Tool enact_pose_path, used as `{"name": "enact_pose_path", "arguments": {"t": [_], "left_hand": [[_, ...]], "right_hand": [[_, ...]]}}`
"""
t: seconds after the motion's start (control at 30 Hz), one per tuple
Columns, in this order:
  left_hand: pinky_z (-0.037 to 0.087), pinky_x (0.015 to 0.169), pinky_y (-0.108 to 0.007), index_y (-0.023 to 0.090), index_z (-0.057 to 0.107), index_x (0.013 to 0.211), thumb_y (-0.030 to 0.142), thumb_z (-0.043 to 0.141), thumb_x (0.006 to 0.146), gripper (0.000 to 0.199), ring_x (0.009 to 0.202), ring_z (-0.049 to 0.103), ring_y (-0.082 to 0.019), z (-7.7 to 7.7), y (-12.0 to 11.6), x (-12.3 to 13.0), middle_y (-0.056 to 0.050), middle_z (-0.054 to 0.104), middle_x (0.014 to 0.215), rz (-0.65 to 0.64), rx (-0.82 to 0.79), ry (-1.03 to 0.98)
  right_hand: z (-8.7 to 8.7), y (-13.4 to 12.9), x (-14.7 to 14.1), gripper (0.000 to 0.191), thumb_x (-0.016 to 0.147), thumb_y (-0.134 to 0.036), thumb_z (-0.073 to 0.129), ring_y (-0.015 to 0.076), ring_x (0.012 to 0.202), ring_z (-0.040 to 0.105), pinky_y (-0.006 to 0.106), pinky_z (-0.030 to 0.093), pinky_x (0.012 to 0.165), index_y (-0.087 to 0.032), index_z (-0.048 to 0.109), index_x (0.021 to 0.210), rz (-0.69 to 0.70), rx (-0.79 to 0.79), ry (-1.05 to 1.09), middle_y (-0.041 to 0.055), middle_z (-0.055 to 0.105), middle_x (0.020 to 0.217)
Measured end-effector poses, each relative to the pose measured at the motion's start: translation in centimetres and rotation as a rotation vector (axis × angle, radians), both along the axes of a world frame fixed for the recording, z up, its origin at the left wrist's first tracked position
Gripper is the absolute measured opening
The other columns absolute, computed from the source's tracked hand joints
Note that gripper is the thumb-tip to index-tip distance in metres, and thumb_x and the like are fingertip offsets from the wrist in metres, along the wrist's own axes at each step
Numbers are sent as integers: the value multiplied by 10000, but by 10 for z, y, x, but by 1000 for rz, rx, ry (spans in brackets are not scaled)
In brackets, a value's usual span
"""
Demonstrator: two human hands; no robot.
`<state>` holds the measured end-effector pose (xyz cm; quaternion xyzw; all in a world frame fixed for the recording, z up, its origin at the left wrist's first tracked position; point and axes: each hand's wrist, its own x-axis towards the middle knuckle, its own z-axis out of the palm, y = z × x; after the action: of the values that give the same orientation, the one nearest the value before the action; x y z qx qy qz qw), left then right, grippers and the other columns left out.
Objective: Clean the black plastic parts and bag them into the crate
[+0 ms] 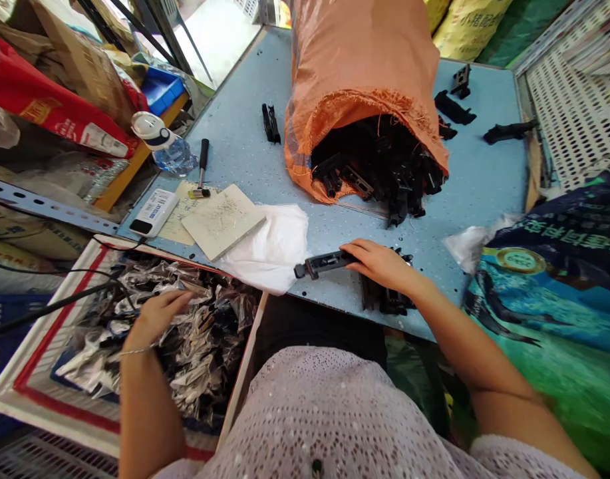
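Note:
My right hand grips a long black plastic part just above the table's near edge. Beneath and behind that hand lie more black parts. My left hand hovers at the left over a crate of black parts in clear plastic bags; its fingers are stretched out and hold nothing I can see. A stack of thin white plastic bags lies between my hands, partly under a square beige board. An orange woven sack lies with its mouth towards me, full of similar black parts.
A hammer, a white device and a water bottle stand along the left of the blue table. Loose black parts lie at the right rear. A printed blue-green sack borders the right side.

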<state>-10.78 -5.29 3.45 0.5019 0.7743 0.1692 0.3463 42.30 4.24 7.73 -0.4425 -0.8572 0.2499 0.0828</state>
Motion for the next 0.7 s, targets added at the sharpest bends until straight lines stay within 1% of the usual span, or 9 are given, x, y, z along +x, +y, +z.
{"name": "enact_pose_path", "arguments": {"t": [0.07,0.13,0.2,0.23,0.33,0.43,0.5,0.6,0.7], "left_hand": [[591,827,-371,248,776,897,588,633,821,376,870,712,-237,1,35,88,-23,786,968,-151,189,-182],[569,902,-384,221,767,868,462,602,893,293,977,690,-249,-6,71,170,-87,745,1039,-266,411,-166],[548,926,-411,195,716,763,350,677,860,187,1038,657,-278,-17,104,228,-133,692,1073,-276,509,-41],[543,904,-415,190,678,706,284,679,851,173,1020,647,-282,-23,117,244,-138,677,1035,-290,517,-9],[525,814,-394,192,596,636,190,698,794,188,870,629,-248,-36,141,249,-96,641,862,-248,475,-65],[501,685,-340,192,583,681,252,702,791,173,663,584,-180,-40,150,227,-23,593,697,-111,345,-356],[483,617,-300,195,558,744,257,706,769,162,588,565,-146,-40,151,217,10,589,670,-17,295,-584],[468,581,-251,205,493,789,219,746,693,271,574,569,-114,-39,150,213,26,620,706,42,377,-747],[467,576,-233,204,473,788,246,760,694,305,596,585,-105,-38,148,213,12,650,731,39,451,-735]], "right_hand": [[-1,-1,-7,422,958,-392,598,297,1158,647,483,504,1021,-208,626,1337,-174,-185,255,135,677,1282],[-7,-1,-19,419,923,-435,636,265,1086,675,451,522,991,-217,660,1279,-320,-424,521,96,714,1207],[-15,0,-30,399,873,-465,697,228,973,695,404,550,916,-216,705,1185,-444,-640,750,66,745,1095],[-18,1,-35,386,845,-471,732,212,934,696,379,559,881,-214,724,1134,-495,-726,845,56,751,1054],[-20,10,-47,317,797,-430,802,181,890,695,313,578,805,-199,753,1010,-594,-897,1066,54,762,1011],[-15,29,-64,223,861,-362,764,162,856,708,272,601,767,-176,737,981,-593,-1054,1218,67,773,987],[-15,45,-82,185,940,-335,681,157,835,721,255,614,733,-168,706,1015,-565,-1198,1281,73,777,964],[-21,67,-109,163,1011,-288,578,147,761,723,231,612,653,-151,665,1017,-574,-1374,1273,75,771,884],[-30,79,-122,108,995,-214,594,115,608,667,189,576,552,-148,649,931,-702,-1327,1222,37,736,740]]}}
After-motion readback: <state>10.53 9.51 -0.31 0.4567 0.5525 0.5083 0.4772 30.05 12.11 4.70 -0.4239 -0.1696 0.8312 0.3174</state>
